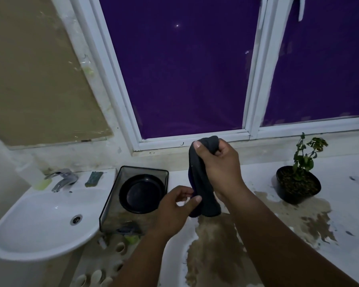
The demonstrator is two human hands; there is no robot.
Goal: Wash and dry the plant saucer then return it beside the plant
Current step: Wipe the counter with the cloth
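Head view, both forearms entering from bottom edge. Right hand (pixel 218 162) raised over the table (pixel 340 208), fist-like, thumb up & fingers curled tight around the top of a dark grey cloth (pixel 203 187); the cloth hangs straight down from that grip, w/ a purple-looking fold at its lower left edge. Left hand (pixel 174 208) lower, palm turned inward, thumb and forefinger pinching the cloth's lower left edge; other fingers loosely curled, not gripping.

Plant saucer (pixel 142 193): black, round, lying tilted in a dark transparent tray (pixel 112 201) btw. the white sink (pixel 39 224) and the hands; not touched by either hand. Its right rim is partly covered by the left hand. Potted plant (pixel 298 183) stands on the table at right, well apart from the saucer.

Hard to read: tray's front end, where small items (one yellow-green) sit blurred; pale rounded objects at bottom left, cut off by the frame. Brown patches on the table around the plant: wet or stained, cannot tell. Faucet (pixel 63 179) and a green-grey sponge (pixel 93 179) sit on the sink's back ledge. Lighting dim; window panes (pixel 184 69) dark purple.
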